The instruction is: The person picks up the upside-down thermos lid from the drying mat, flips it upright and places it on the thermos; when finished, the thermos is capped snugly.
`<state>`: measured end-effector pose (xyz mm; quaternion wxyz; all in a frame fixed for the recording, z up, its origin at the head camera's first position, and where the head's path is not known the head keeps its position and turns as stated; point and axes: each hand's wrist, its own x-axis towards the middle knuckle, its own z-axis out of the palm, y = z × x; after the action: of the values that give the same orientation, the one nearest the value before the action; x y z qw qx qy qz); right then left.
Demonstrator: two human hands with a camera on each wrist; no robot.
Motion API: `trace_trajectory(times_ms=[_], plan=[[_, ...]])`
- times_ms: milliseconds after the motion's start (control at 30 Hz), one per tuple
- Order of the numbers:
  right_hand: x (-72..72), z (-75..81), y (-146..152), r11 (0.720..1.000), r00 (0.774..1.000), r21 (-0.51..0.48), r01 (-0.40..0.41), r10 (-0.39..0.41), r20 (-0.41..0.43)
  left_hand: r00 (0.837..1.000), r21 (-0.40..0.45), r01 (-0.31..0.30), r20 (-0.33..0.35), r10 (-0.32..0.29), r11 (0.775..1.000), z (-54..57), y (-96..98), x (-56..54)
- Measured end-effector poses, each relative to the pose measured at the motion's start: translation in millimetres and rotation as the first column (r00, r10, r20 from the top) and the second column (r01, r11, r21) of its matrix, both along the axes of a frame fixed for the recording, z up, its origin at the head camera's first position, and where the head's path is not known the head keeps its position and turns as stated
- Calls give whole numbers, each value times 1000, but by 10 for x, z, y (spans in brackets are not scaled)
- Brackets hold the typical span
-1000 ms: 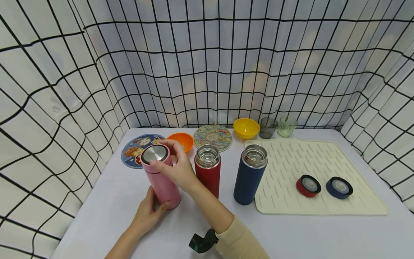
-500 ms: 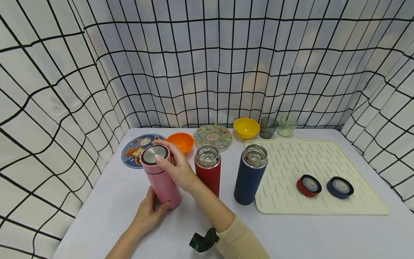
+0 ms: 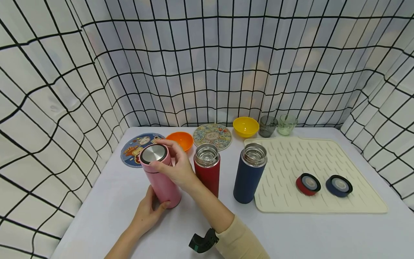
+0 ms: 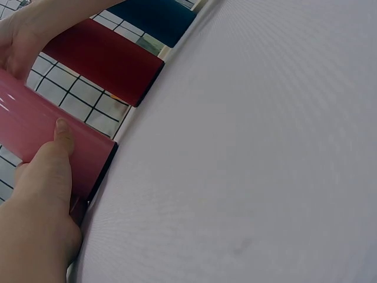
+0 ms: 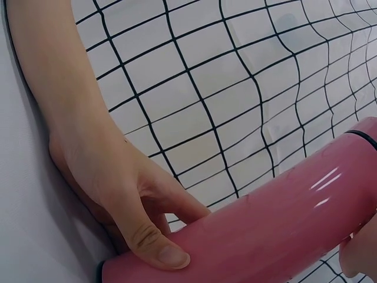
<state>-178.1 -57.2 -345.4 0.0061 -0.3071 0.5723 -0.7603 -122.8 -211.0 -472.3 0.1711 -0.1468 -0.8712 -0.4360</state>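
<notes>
A pink thermos (image 3: 164, 187) stands upright on the left part of the table in the head view. Its pink lid (image 3: 153, 154), topped with a silver disc in a black ring, is on the bottle. Low on the bottle, close to the base, my left hand (image 3: 148, 214) grips it; the thumb (image 4: 63, 132) lies along the side in the left wrist view. My right hand (image 3: 177, 172) holds the lid, thumb at the near side and fingers round the far side, partly hidden. Just right of it stand an uncapped red thermos (image 3: 207, 172) and an uncapped navy thermos (image 3: 247, 180).
A cream mat (image 3: 310, 154) at right bears a red lid (image 3: 308, 184) and a navy lid (image 3: 339, 186). Along the back are a blue coaster (image 3: 129, 153), orange bowl (image 3: 182, 139), patterned coaster (image 3: 211, 136), yellow bowl (image 3: 245, 126) and two glasses (image 3: 267, 126). Black netting (image 3: 218, 46) surrounds the table.
My right thumb moved up toward the lid's top edge, then back down to its near side. My left hand and the pink thermos have stayed in place.
</notes>
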Motion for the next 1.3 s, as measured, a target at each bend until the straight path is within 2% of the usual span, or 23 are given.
trace_trajectory(times_ms=[167, 300, 567, 700, 767, 1033, 1200, 1300], plan=[[53, 20, -45, 999, 997, -15, 50, -49, 56, 1000, -2, -1, 9, 1, 1000, 6, -2, -1], [88, 48, -48, 995, 993, 17, 94, -95, 69, 999, 3, 1, 35, -1, 1000, 20, 3, 2], [240, 252, 1, 991, 991, 18, 134, -134, 25, 1000, 2, 1, 23, -1, 1000, 53, 16, -5], [267, 279, -5, 988, 988, 24, 150, -151, 23, 1000, -2, -3, 21, 4, 1000, 60, 22, -1], [270, 272, -13, 988, 988, 20, 153, -153, 24, 1000, 1, -1, 22, 1, 1000, 60, 20, 5], [114, 31, -87, 988, 988, 9, 152, -152, -6, 999, 2, 2, 43, -3, 1000, 42, 4, -2], [119, -14, -80, 978, 977, 58, 201, -195, -84, 999, 12, 16, 31, -17, 1000, 37, -2, -7], [142, -8, -73, 965, 960, 92, 246, -229, -159, 1000, 13, 22, 15, -22, 1000, 28, -14, -11]])
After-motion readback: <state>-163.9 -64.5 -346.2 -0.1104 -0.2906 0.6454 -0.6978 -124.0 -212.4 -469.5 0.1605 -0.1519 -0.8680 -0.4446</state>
